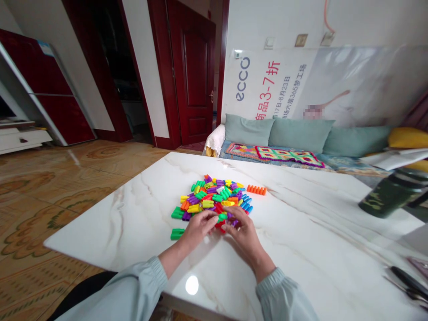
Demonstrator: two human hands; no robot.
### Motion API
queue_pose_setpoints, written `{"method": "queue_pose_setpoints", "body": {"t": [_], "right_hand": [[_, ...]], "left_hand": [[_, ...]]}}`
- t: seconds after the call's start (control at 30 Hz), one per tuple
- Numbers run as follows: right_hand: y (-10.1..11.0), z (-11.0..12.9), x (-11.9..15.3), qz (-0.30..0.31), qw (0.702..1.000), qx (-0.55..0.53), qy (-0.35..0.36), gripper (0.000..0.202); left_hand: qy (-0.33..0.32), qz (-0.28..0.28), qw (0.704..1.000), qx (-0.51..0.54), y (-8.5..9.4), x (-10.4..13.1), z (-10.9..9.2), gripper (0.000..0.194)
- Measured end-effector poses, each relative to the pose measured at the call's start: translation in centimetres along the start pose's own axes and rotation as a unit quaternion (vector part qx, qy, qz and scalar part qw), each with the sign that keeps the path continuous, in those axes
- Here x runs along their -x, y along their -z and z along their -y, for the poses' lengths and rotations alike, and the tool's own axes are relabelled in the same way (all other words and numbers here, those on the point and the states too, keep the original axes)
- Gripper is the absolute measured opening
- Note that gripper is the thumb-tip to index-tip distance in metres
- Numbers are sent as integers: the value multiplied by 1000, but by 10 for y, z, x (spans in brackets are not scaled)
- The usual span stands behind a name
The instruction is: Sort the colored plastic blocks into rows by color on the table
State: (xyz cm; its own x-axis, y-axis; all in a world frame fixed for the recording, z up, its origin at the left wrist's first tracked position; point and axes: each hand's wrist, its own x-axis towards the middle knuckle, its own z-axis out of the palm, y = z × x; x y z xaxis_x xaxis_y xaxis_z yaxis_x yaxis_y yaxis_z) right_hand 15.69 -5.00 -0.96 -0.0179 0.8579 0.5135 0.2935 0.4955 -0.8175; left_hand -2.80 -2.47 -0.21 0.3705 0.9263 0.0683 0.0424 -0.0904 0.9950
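A small green plastic toy block (222, 217) sits between the fingertips of my two hands, just above the near edge of a colourful pile. My left hand (199, 226) is closed, its thumb and forefinger pinching at the block's left side. From the other side, my right hand (246, 232) curls its fingers and thumb around the block. Red pieces show just below and behind the fingers, partly covered. Beyond the hands spreads the heap of toy blocks (207, 203) in green, yellow, purple, orange, red and blue. A separate green block (177, 234) lies left of my left hand.
The pile lies on a white marble-patterned table (127, 223). An orange row of joined blocks (256, 190) rests at its right. A camouflage flask (389, 194) stands on the right, with a black-handled item (409, 283) nearer me. Behind is a sofa with green cushions (297, 134).
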Motion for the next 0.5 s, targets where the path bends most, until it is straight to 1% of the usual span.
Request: {"method": "queue_pose_setpoints", "body": {"t": [0.1, 0.17, 0.2, 0.23, 0.27, 0.3, 0.33, 0.37, 0.4, 0.43, 0.47, 0.5], "right_hand": [[-2, 2, 1, 22, 999, 2, 26, 21], [-1, 4, 1, 29, 999, 8, 30, 15], [0, 3, 1, 19, 999, 16, 35, 14], [3, 2, 1, -8, 999, 28, 40, 13], [7, -2, 0, -58, 996, 46, 42, 15], [14, -8, -2, -125, 989, 69, 35, 18], [23, -15, -5, -198, 975, 97, 19, 23], [33, -24, -8, -268, 954, 131, -13, 28], [45, -34, -11, -312, 934, 166, -52, 33], [57, -44, -16, -312, 923, 205, -91, 35], [68, -54, -20, -289, 917, 244, -128, 36], [78, -63, -25, -281, 913, 258, -143, 35]], "left_hand": [[3, 29, 1000, 12, -3, 0, 5, 43], [-1, 31, 999, 25, -5, 1, 7, 46], [-7, 27, 999, 29, -6, 2, 8, 47], [-17, 21, 999, 26, -7, 3, 8, 47], [-29, 13, 999, 11, -8, 3, 9, 46], [-44, 7, 999, -15, -9, 4, 10, 42], [-60, 3, 997, -47, -10, 4, 11, 36], [-75, 2, 994, -78, -10, 5, 12, 31], [-88, 3, 991, -102, -10, 5, 14, 27], [-97, 5, 988, -116, -10, 5, 15, 24], [-103, 7, 987, -123, -10, 4, 16, 23], [-106, 8, 986, -127, -10, 4, 18, 23]]}}
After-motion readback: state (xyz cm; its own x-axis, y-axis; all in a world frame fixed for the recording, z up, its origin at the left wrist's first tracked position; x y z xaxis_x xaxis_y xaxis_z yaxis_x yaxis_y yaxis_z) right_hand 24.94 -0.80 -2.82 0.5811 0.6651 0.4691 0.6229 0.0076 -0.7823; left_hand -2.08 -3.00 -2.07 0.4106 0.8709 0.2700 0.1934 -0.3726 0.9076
